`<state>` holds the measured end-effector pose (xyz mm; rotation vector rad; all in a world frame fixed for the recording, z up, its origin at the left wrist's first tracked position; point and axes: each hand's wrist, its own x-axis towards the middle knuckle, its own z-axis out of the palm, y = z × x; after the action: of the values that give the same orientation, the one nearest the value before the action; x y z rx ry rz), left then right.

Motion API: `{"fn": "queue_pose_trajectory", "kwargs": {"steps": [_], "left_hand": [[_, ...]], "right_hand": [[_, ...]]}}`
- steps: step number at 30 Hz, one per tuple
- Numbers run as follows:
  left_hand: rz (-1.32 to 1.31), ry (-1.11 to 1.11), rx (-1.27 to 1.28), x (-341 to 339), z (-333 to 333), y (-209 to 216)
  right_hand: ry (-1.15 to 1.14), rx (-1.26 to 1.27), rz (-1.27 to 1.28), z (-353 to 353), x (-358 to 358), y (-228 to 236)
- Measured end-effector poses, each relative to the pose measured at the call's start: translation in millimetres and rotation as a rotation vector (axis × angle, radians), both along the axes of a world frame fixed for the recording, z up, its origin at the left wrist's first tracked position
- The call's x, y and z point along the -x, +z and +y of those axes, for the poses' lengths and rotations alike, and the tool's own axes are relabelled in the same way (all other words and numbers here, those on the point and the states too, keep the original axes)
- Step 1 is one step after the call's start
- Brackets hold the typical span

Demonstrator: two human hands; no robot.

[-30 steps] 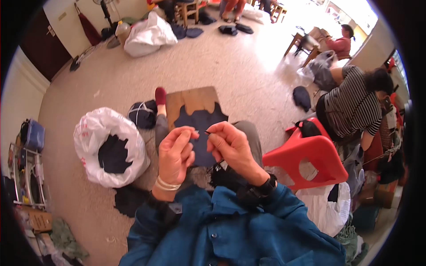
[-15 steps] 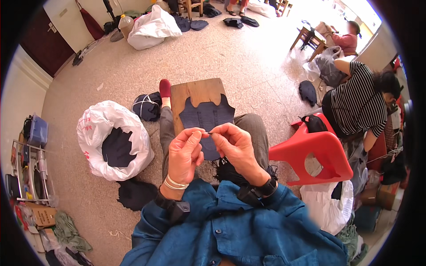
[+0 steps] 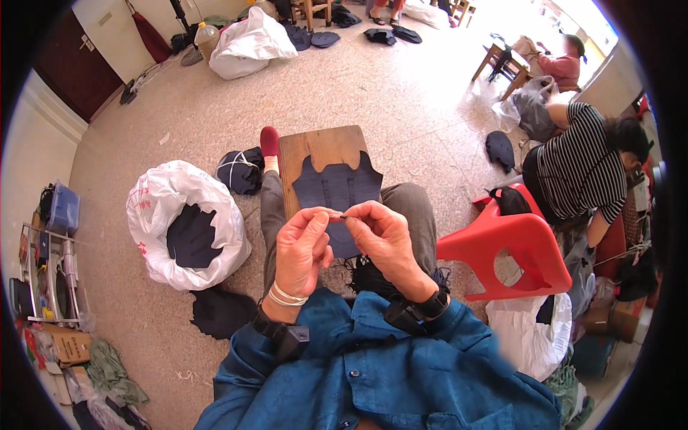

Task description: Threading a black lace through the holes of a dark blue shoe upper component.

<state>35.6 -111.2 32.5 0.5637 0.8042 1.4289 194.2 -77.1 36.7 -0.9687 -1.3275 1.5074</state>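
Small dark piece point(image 3: 343, 217) is pinched by our left hand point(image 3: 304, 242) and right hand point(image 3: 384, 240); we should keep this pinch steady.

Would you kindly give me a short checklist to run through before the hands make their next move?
1. Left hand, thumb and forefinger pinched: ok.
2. Right hand, pinched, fingertips close to the left's: ok.
3. Small item between the fingertips, exact shape: cannot tell, too small.
4. Dark cloth lying on the board: ok.
5. Whole cloth outline in sight: not ok, the hands cover part.
6. White bag at the left, mouth open: ok.
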Motion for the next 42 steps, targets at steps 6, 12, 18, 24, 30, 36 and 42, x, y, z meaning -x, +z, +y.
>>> {"fn": "queue_pose_trajectory", "kwargs": {"steps": [6, 12, 18, 24, 30, 36, 42], "left_hand": [[0.153, 0.042, -0.041, 0, -1, -3], [0.252, 0.093, -0.088, 0, 0, -3], [0.176, 0.094, -0.058, 1, -1, -3], [0.336, 0.079, -0.076, 6, -1, -3], [0.388, 0.072, -0.108, 3, -3, 2], [0.447, 0.124, -0.126, 3, -4, 4], [0.378, 0.101, -0.101, 2, -4, 4]], "right_hand": [[-0.023, -0.066, 0.008, 2, 1, -6], [-0.045, -0.116, -0.020, 2, 3, -3], [-0.104, -0.525, -0.294, 2, 5, 4], [-0.075, -0.499, -0.280, 2, 0, 3], [-0.023, -0.278, -0.133, 1, -1, -4], [-0.023, -0.294, -0.107, 0, 1, -2], [-0.057, -0.365, -0.181, 1, 1, -1]]}}
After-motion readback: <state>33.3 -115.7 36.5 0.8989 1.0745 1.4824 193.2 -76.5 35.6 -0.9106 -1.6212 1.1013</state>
